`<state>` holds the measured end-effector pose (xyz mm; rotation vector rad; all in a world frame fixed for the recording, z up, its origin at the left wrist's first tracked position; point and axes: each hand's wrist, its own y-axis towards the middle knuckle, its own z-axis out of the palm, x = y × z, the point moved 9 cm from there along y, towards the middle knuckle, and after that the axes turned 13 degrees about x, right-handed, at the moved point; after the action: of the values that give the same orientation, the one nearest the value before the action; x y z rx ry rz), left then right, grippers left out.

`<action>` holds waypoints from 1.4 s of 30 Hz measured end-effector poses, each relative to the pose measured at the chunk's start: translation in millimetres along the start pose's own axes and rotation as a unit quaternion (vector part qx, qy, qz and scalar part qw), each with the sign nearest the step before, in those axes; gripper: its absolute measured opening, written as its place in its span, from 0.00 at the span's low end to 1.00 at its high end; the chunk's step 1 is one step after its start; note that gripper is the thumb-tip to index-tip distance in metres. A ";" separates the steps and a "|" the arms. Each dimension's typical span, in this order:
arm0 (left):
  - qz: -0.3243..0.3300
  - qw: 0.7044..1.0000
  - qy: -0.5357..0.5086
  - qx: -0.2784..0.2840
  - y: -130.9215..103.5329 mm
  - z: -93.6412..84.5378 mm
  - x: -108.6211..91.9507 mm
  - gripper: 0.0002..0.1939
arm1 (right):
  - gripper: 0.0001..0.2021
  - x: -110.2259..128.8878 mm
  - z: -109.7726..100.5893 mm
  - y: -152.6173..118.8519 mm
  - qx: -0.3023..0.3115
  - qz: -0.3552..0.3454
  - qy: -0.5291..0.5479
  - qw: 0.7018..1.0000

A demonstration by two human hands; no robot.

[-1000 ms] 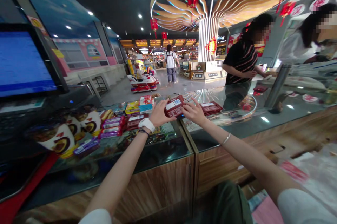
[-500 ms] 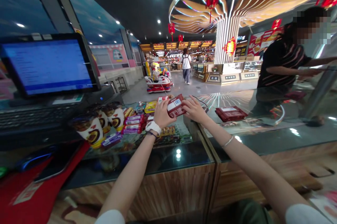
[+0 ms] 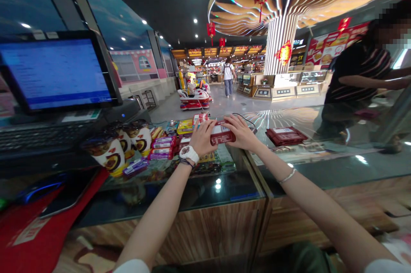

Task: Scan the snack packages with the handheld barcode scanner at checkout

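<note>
Between my two hands is a dark red snack packet [image 3: 221, 137] with a pale label, held above the glass counter. My left hand [image 3: 203, 137], with a white watch at the wrist, grips its left end. At the other end, my right hand [image 3: 241, 133] has its fingers over the top and right side. To the right, similar dark red packets [image 3: 285, 135] lie stacked on the glass. Purple-wrapped snack bars [image 3: 162, 148], a yellow packet [image 3: 185, 126] and a red and white box [image 3: 201, 119] lie left of and behind my left hand.
A monitor [image 3: 61, 72] and keyboard [image 3: 41, 138] occupy the left side. Cups with dark tops [image 3: 111, 157] stand before the snacks. A phone [image 3: 69, 191] rests on a red sheet [image 3: 24, 226]. Across the counter at right, a person in a striped dark top [image 3: 356, 72] reaches sideways.
The packet between my hands has gone from tilted to nearly level. My right hand has shifted further around its right end. The view has turned slightly.
</note>
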<state>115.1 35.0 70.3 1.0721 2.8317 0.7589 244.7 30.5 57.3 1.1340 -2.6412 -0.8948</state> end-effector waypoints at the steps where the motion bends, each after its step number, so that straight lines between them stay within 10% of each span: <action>1: 0.003 1.000 0.002 -0.001 -0.3 -0.2 -1.2 0.46 | 0.33 0.6 0.3 -0.1 -0.004 -0.004 -0.001 1.000; 20: 0.006 1.000 0.002 -0.005 -1.2 3.5 -6.2 0.35 | 0.31 -1.1 4.3 -2.0 0.001 0.003 0.011 1.000; 27: -0.011 1.000 -0.016 0.001 -1.1 6.1 5.7 0.31 | 0.26 -76.3 -14.7 -22.9 -0.047 0.078 0.147 0.985; 33: -0.008 1.000 -0.005 0.002 -0.8 10.0 10.5 0.29 | 0.37 -124.9 27.3 -47.9 0.102 0.107 0.193 0.970; 42: -0.017 1.000 -0.019 0.009 -2.0 6.9 12.5 0.29 | 0.33 -116.8 60.4 -52.9 0.206 0.051 0.176 0.961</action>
<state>105.6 44.5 65.2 1.0264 2.8215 0.7043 339.8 111.7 -9.4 1.0945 -2.6076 -0.1008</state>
